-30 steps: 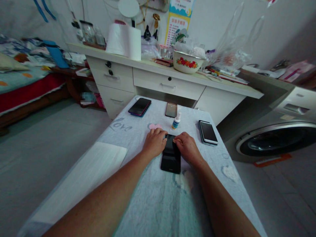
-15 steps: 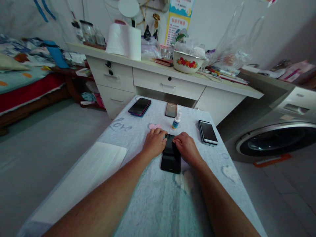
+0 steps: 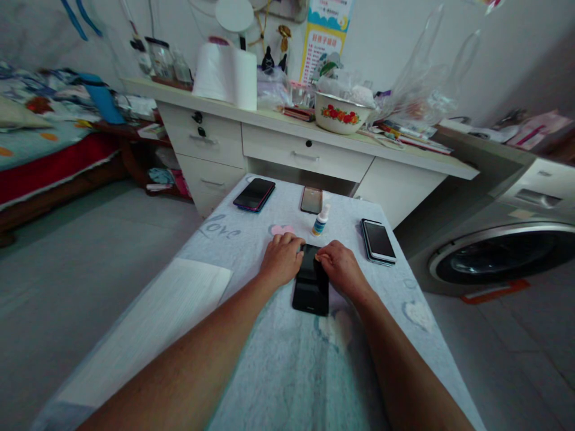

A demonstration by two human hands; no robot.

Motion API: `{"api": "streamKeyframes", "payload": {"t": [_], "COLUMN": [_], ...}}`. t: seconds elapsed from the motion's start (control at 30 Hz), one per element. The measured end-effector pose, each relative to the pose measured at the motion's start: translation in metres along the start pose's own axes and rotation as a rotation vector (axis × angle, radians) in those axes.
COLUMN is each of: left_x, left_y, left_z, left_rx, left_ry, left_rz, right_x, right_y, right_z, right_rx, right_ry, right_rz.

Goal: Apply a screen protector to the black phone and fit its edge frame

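A black phone (image 3: 309,287) lies face up on the cloth-covered table (image 3: 278,359) in front of me. My left hand (image 3: 281,258) rests with curled fingers against the phone's upper left edge, holding it in place. My right hand (image 3: 340,267) lies over the phone's upper right part, thumb and fingertips pinched together on the screen; whatever they pinch is too small to make out. A small white dropper bottle (image 3: 320,220) stands just beyond my hands. A pink heart-shaped piece (image 3: 282,229) lies beside my left hand.
Three more phones lie on the table: a dark one (image 3: 254,194) far left, one (image 3: 311,199) far centre, a silver-edged one (image 3: 378,241) at right. A white sheet (image 3: 179,299) covers the left edge. A cluttered desk (image 3: 305,143) stands beyond, a washing machine (image 3: 503,251) right, a bed (image 3: 40,149) left.
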State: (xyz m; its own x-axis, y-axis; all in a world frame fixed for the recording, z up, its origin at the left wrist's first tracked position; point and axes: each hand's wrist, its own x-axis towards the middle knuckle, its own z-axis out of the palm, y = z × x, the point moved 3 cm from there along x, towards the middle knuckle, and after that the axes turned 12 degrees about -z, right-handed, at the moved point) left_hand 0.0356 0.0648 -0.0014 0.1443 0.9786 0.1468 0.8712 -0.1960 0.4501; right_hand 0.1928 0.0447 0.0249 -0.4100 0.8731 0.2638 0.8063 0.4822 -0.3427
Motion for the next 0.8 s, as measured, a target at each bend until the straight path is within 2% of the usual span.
{"api": "streamKeyframes", "payload": {"t": [0.5, 0.8], "left_x": [0.0011, 0.0003], "left_y": [-0.0004, 0.0002], "left_z": [0.0013, 0.0003], "left_rx": [0.013, 0.013], "left_ry": [-0.001, 0.003], "left_rz": [-0.006, 0.008], "right_x": [-0.002, -0.0025], "right_y": [0.0026, 0.0016], "right_z": [-0.0047, -0.0011], "right_rx": [-0.005, -0.007], "right_ry": [-0.036, -0.003], "right_rz": [0.02, 0.002]}}
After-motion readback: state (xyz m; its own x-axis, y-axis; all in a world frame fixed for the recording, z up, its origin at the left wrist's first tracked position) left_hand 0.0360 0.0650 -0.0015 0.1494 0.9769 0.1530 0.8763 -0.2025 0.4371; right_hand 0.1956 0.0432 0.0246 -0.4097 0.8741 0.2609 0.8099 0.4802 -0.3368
